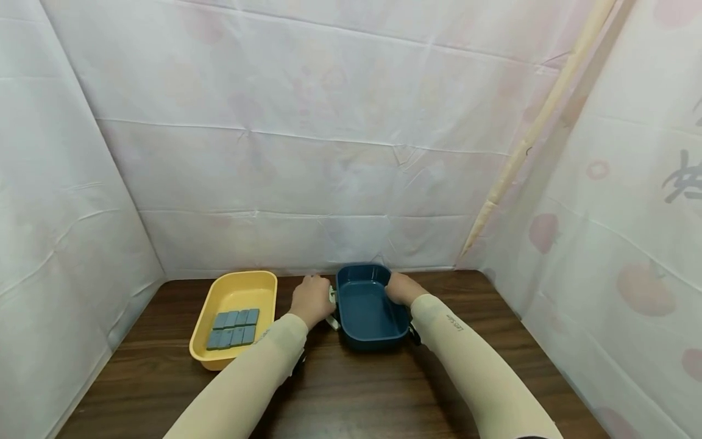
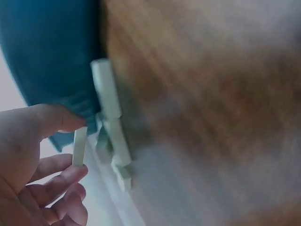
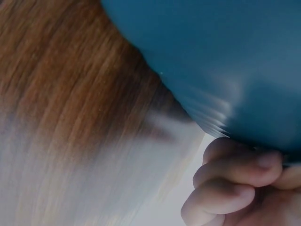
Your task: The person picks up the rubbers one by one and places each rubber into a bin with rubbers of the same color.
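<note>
My left hand (image 1: 311,300) is just left of the blue bin (image 1: 368,311). In the left wrist view its thumb and fingers pinch a small pale rectangular tile (image 2: 79,147) by its ends. Several more pale tiles (image 2: 106,89), some with green on them, stand in a line on the table along the bin's left side. My right hand (image 1: 403,289) grips the bin's right rim, its curled fingers (image 3: 225,197) showing at the rim in the right wrist view. Nothing lies on the visible floor of the blue bin.
To the left stands a yellow bin (image 1: 234,291) with several grey-blue tiles (image 1: 236,327) laid in two rows. Both bins are on a dark wooden table (image 1: 351,390). White printed sheets (image 1: 307,171) hang behind it and at both sides.
</note>
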Motion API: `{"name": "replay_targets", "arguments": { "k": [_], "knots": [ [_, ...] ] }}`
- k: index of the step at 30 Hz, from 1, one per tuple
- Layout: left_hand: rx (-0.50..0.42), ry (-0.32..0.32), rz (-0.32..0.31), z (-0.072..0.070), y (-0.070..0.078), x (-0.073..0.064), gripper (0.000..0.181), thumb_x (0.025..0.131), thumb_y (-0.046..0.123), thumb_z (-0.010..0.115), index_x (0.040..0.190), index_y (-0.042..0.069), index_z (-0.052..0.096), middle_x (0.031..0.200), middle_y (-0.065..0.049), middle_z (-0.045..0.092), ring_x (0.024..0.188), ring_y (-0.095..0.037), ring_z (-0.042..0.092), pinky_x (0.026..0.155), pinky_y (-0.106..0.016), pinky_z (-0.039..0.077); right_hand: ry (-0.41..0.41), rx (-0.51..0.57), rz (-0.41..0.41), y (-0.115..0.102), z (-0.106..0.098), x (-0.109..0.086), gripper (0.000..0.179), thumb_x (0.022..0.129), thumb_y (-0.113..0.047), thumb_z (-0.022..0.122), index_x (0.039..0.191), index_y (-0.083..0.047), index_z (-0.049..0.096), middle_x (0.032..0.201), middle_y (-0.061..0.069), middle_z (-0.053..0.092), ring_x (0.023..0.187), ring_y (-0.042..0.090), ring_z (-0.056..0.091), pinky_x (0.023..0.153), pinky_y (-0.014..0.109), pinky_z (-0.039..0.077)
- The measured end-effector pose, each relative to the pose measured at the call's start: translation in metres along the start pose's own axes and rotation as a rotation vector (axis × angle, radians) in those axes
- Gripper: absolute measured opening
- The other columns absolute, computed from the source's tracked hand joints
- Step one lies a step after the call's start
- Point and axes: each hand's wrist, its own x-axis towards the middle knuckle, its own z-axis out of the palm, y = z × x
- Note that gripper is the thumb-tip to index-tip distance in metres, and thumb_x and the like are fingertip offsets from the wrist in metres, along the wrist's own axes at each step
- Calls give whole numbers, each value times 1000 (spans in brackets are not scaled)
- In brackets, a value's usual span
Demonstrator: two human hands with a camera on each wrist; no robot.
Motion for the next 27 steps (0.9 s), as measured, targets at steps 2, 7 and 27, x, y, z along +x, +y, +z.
{"name": "replay_targets", "arguments": {
  "k": [2,7,27],
  "knots": [
    [-28,45,-16,-7,-2,1,28,92,22,90,75,16,68,85,-5,67,86,-25,60,59,-41,53,3,-4,-6,0,0,0,39,117,-16,50,144,9,63,126,21,74,98,27,71,91,45,64],
    [-78,144,-4,-22,4,2,23,95,27,91,86,12,77,93,-7,74,91,-26,66,65,-42,58,-3,8,-2,0,-1,1,46,117,-16,49,154,10,58,137,24,73,100,26,72,92,45,65],
    [32,-4,264,19,86,3,28,98,35,91,79,23,75,78,8,72,75,-15,62,90,-48,43,10,35,-25,-2,-3,-4,41,111,-12,51,148,4,61,138,19,74,105,25,71,94,45,64]
  ]
}}
